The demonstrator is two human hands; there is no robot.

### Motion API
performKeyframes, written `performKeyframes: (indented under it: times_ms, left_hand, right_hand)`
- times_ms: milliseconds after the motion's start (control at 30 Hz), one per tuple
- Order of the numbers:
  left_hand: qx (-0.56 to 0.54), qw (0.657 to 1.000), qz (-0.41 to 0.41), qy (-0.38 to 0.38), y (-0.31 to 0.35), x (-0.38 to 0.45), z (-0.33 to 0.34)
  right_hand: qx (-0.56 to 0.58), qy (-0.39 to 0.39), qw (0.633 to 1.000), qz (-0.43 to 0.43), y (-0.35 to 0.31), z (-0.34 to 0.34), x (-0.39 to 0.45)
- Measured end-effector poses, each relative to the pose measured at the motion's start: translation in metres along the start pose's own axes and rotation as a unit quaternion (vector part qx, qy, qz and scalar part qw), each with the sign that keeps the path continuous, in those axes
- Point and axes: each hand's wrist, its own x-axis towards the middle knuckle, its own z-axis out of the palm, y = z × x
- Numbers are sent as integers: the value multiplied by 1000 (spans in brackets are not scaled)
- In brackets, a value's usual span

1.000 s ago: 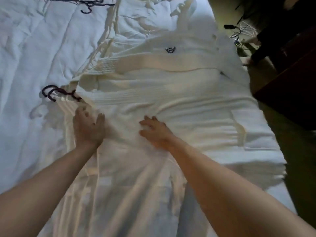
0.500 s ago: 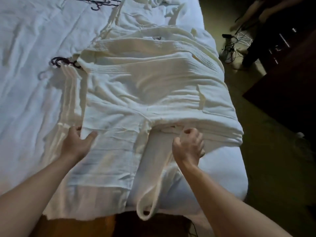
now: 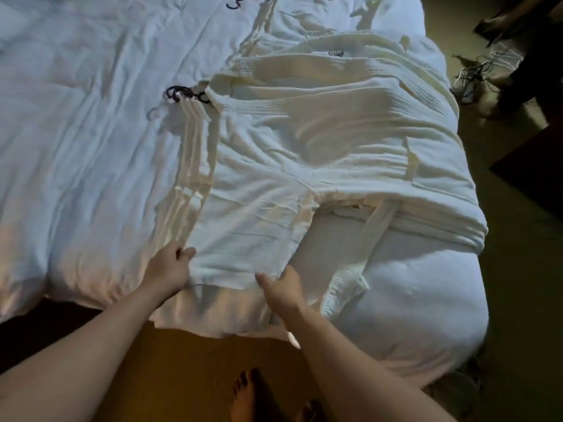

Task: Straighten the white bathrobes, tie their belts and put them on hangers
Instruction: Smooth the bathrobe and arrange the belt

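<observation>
Bathrobes (image 3: 304, 141): stacked flat on bed (image 3: 76, 132), hems at near edge.
Left hand (image 3: 169, 269): pinched top robe's hem corner.
Right hand (image 3: 281, 289): gripped same hem, thumb on top.
Hangers (image 3: 182, 93): hooks protruding beside collars.

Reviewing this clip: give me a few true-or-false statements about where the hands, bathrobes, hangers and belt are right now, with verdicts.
1. Both hands grip the near hem of the top bathrobe. True: the left hand and right hand each hold its edge.
2. The bathrobes lie on the floor. False: they lie stacked on the bed.
3. Dark hanger hooks stick out at the stack's left end. True.
4. The belt is tied in a bow. False: it hangs loose over the bed's side.
5. More hangers lie at the far edge of the bed. True.
</observation>
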Motion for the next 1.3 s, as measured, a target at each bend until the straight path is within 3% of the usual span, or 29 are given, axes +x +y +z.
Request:
performKeyframes:
  times_ms: [100, 167, 267, 400, 467, 533, 600, 667, 733, 867, 1000, 1100, 1167, 1233, 1300]
  left_hand:
    - [-49, 997, 10, 65, -4, -11, -4]
    - [-28, 998, 11, 54, -11, -18, 6]
    - [-11, 999, -21, 49, -24, -22, 20]
    - [53, 994, -31, 95, -27, -24, 25]
    - [100, 985, -6, 142, -19, -32, 27]
    - [122, 976, 64, 171, 0, -38, 30]
    - [102, 972, 145, 156, 25, -42, 37]
    - [78, 966, 217, 117, 51, -45, 52]
    - [75, 949, 298, 75, 74, -51, 69]
    - [31, 906, 422, -23, 102, -65, 101]
    - [-44, 931, 318, -174, 128, -95, 130]
    - [-63, 954, 228, -183, 142, -104, 149]
    - [-80, 963, 168, -195, 153, -107, 159]
    - [-60, 961, 158, -219, 163, -111, 169]
    - [-29, 959, 157, -235, 173, -115, 178]
  right_hand:
    - [-71, 55, 996, 0, 4, 1, -18]
    - [-122, 54, 991, 27, 11, -2, -25]
    - [-131, 5, 990, 49, 23, -6, -29]
    - [-224, -96, 967, 71, 20, -18, -34]
    - [-277, -77, 956, 51, 10, -31, -41]
    - [-298, 94, 950, 5, 3, -48, -42]
    - [-235, 254, 938, -12, -5, -64, -40]
    - [-214, 344, 913, 53, -5, -82, -32]
    - [-189, 322, 920, 122, 9, -102, -23]
    - [-72, 181, 976, 97, 35, -128, -21]
    - [-18, 178, 982, 58, 36, -138, -21]
    - [32, 187, 977, 100, 48, -146, -26]
    - [-44, 217, 965, 142, 66, -159, -42]
    - [-160, 221, 941, 202, 84, -185, -64]
    - [-221, 183, 924, 252, 104, -211, -80]
